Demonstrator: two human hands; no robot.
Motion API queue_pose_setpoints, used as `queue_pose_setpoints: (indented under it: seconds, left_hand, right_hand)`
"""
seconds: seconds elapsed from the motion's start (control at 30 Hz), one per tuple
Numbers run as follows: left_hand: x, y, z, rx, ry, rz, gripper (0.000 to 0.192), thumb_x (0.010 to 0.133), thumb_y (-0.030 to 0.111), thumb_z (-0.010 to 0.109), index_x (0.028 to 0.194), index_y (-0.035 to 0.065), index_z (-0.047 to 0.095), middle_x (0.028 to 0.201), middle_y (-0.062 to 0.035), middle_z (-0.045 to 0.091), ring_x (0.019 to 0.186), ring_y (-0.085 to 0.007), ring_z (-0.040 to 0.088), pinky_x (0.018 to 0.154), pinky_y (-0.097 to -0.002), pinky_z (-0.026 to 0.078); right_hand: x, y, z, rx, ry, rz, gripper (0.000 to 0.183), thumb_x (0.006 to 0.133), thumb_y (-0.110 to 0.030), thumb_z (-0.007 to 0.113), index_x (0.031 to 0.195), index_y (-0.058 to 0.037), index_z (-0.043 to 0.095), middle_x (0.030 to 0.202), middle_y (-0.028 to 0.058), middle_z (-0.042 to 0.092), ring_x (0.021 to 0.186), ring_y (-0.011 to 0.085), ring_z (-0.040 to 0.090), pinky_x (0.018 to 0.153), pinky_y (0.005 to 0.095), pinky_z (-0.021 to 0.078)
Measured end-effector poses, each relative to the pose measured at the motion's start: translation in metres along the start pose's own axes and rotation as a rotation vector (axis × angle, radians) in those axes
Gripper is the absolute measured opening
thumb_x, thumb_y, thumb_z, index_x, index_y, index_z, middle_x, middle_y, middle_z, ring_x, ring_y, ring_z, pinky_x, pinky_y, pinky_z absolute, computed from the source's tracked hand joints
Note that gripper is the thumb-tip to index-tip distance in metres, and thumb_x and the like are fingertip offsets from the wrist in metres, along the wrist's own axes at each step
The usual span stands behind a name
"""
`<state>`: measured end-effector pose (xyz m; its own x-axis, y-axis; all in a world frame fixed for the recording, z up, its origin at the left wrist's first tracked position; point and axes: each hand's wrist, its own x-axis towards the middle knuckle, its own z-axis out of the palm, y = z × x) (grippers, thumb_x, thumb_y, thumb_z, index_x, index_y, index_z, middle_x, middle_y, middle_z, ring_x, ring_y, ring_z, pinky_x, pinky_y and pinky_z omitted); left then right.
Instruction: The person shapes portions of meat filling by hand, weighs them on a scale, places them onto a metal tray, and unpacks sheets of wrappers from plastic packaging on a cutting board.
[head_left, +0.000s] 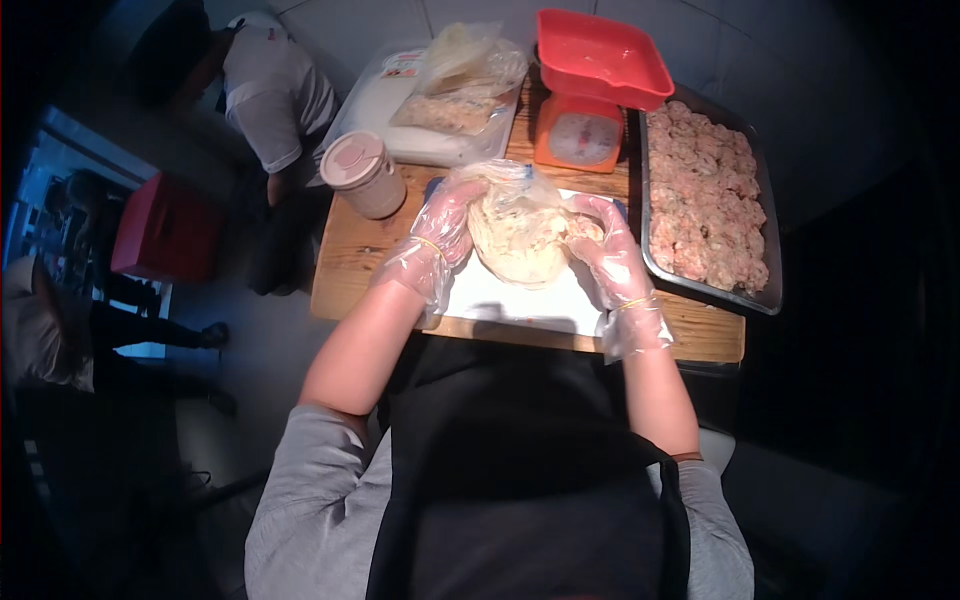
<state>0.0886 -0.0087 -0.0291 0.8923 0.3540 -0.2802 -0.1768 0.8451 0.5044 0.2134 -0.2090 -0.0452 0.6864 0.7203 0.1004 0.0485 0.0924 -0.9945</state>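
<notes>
A clear plastic bag (521, 236) with a pale, soft mixture in it is between my two hands, above a white cutting board (480, 296). My left hand (454, 214), in a clear disposable glove with a rubber band at the wrist, grips the bag's left side. Gloved and banded the same way, my right hand (611, 240) curls its fingers and thumb around a small pinkish lump of mince (585, 227) at the bag's right edge. Whether that lump joins the bag's contents, I cannot tell. Part of the board is hidden under the bag.
Right of the board, a metal tray (772, 296) holds raw minced-meat portions (705, 202). Behind stands an orange kitchen scale (577, 135) with a red pan (604, 60). A lidded tub (364, 176) and a plastic container (360, 112) under filled bags (457, 90) occupy the left. A person (274, 86) bends nearby.
</notes>
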Motion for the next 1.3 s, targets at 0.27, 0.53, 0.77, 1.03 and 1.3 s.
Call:
queue_pose_setpoints:
  seconds: [0.27, 0.53, 0.77, 1.03, 1.3]
  left_hand:
    - [-0.041, -0.011, -0.023, 1.725, -0.03, 1.088, 0.044, 0.079, 0.012, 0.07, 0.121, 0.0035, 0.058, 0.131, -0.0234, 0.049, 0.124, -0.037, 0.046, 0.106, -0.0446, 0.039]
    - [-0.049, -0.01, -0.028, 2.051, -0.032, 0.618, 0.079, 0.068, 0.045, 0.078, 0.128, -0.0007, 0.054, 0.134, -0.0242, 0.05, 0.127, -0.0418, 0.045, 0.109, -0.049, 0.035]
    - [-0.047, -0.007, -0.033, 2.038, -0.014, 0.622, 0.083, 0.068, 0.045, 0.08, 0.131, -0.0005, 0.053, 0.137, -0.0249, 0.049, 0.133, -0.0416, 0.042, 0.113, -0.0482, 0.033]
    - [-0.057, 0.025, -0.058, 1.56, 0.132, 0.812, 0.05, 0.078, 0.018, 0.078, 0.124, 0.0089, 0.061, 0.141, -0.0229, 0.042, 0.13, -0.0357, 0.047, 0.097, -0.0434, 0.05]
    - [-0.064, 0.033, -0.042, 1.559, 0.18, 0.748, 0.045, 0.078, 0.022, 0.076, 0.119, 0.0098, 0.063, 0.135, -0.027, 0.051, 0.127, -0.0419, 0.048, 0.107, -0.0462, 0.04]
  right_hand:
    - [0.011, -0.029, 0.047, -1.104, -0.237, -0.308, 0.034, 0.073, -0.016, 0.072, 0.106, -0.0074, 0.068, 0.104, 0.0193, 0.061, 0.105, 0.0382, 0.058, 0.092, 0.0451, 0.0479]
    - [0.046, -0.01, 0.013, -0.6, -0.146, 0.072, 0.011, 0.078, -0.011, 0.071, 0.085, -0.0028, 0.071, 0.089, 0.0163, 0.071, 0.071, 0.0254, 0.066, 0.068, 0.0333, 0.0533]
    - [0.042, -0.039, -0.018, 0.758, -0.016, 0.355, 0.026, 0.088, -0.001, 0.063, 0.111, 0.0115, 0.06, 0.105, 0.0217, 0.065, 0.077, 0.0166, 0.063, 0.064, 0.0238, 0.0538]
    - [0.112, -0.203, -0.013, -0.162, 0.073, -0.344, 0.028, 0.088, -0.026, 0.069, 0.103, -0.002, 0.068, 0.097, 0.0089, 0.07, 0.083, 0.0111, 0.061, 0.071, 0.025, 0.0498]
    - [0.223, -0.184, -0.005, -0.935, -0.353, 0.122, 0.027, 0.08, -0.012, 0.072, 0.104, -0.0013, 0.065, 0.104, 0.0105, 0.07, 0.096, 0.0182, 0.065, 0.083, 0.033, 0.0501]
